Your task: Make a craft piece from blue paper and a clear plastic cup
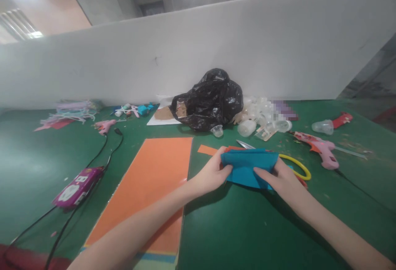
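A blue sheet [250, 169], felt or paper, is held folded over between my two hands above the green table. My left hand [216, 171] grips its left edge, thumb in front and fingers behind. At the right edge my right hand [280, 175] pinches it the same way. Behind the sheet, partly hidden, lie scissors [246, 144] with a metal blade showing and a yellow ring-shaped handle [298, 164]. Some orange-red material peeks out behind the sheet's top edge. Left of my left hand is a small orange strip [207, 150].
A stack of sheets with orange on top [161, 179] lies under my left forearm. Pink glue guns [321, 148] lie right and left, with cords. Behind are a black plastic bag [213, 100] and clear cups [247, 127]. A purple box [78, 187] lies left; a white partition [123, 63] stands behind.
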`<state>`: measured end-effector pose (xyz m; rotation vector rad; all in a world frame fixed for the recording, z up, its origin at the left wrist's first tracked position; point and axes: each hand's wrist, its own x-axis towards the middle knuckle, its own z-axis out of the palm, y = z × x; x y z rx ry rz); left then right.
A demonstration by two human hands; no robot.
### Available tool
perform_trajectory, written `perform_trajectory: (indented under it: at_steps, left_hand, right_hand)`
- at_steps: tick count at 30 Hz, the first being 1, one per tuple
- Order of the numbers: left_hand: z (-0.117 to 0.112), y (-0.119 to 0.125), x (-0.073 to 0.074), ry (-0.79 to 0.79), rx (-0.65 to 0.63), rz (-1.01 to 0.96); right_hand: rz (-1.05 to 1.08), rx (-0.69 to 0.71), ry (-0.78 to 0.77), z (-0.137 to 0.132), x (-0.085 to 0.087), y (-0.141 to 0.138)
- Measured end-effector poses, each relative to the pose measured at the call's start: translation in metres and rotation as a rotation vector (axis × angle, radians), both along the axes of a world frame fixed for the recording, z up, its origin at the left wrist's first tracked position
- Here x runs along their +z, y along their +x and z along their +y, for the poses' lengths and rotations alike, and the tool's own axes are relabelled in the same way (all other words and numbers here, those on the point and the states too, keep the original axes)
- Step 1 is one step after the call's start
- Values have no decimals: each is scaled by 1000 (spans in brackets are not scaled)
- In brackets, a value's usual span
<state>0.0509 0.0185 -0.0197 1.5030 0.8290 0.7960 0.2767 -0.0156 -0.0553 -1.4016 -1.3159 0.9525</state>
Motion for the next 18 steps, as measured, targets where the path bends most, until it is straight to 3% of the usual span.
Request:
perform_trajectory:
  at_steps: [4,11,18]
  left_hand:
    - [-9,3,-3,64,25,34]
    - [-9,4,2,48,128,53]
    - [-10,5,1,51,85,46]
  right_hand:
    - [-69,59,-99,-8,0,-7]
    - [26,41,37,0,9,-8]
    - [-66,104,0,-4,10,-9]
